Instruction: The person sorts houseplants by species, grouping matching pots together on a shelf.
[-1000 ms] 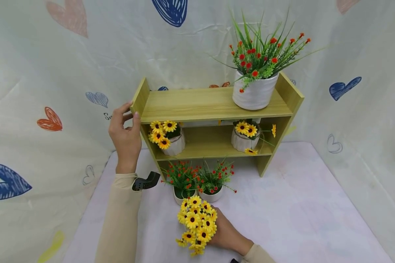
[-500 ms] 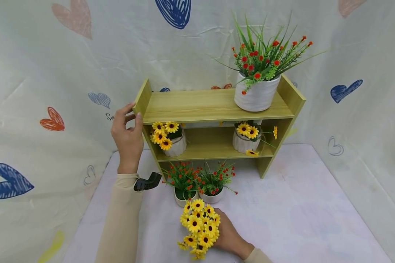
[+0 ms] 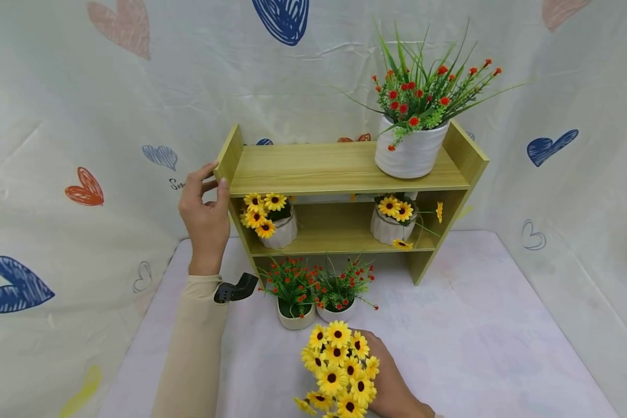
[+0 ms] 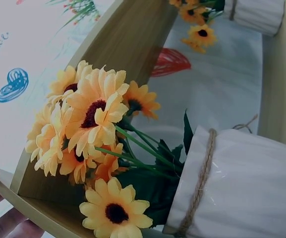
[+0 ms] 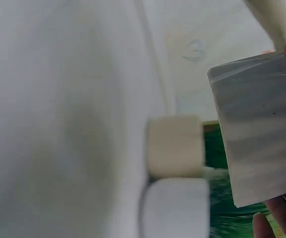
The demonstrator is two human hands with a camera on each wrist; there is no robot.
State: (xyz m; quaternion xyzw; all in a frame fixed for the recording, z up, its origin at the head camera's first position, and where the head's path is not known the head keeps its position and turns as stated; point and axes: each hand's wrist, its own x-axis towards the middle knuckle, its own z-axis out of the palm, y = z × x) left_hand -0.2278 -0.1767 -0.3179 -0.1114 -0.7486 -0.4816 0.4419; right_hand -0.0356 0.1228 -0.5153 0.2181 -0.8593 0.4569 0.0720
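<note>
My left hand [image 3: 206,217] grips the upper left side panel of a light wooden shelf [image 3: 303,168], thumb in front and fingers behind. My right hand [image 3: 394,380] holds a potted plant of yellow daisy-like flowers [image 3: 339,371] low over the table's front. The flowers hide its pot in the head view; in the right wrist view, the pale pot [image 5: 254,134] sits between thumb and fingers. Just beyond it stand two small pots of red flowers, the left one [image 3: 295,319] beige and the right one [image 3: 337,312] white.
On the shelf's top board, a large white pot [image 3: 410,154] of grass and red flowers stands at the right. The middle board carries a yellow-flowered pot [image 3: 281,231] at the left and another [image 3: 391,226] at the right. A heart-patterned cloth [image 3: 83,87] hangs behind.
The right hand has moved the yellow-flowered pot rightward and toward the front of the table. My left hand keeps its grip on the shelf panel. The head view has shifted slightly.
</note>
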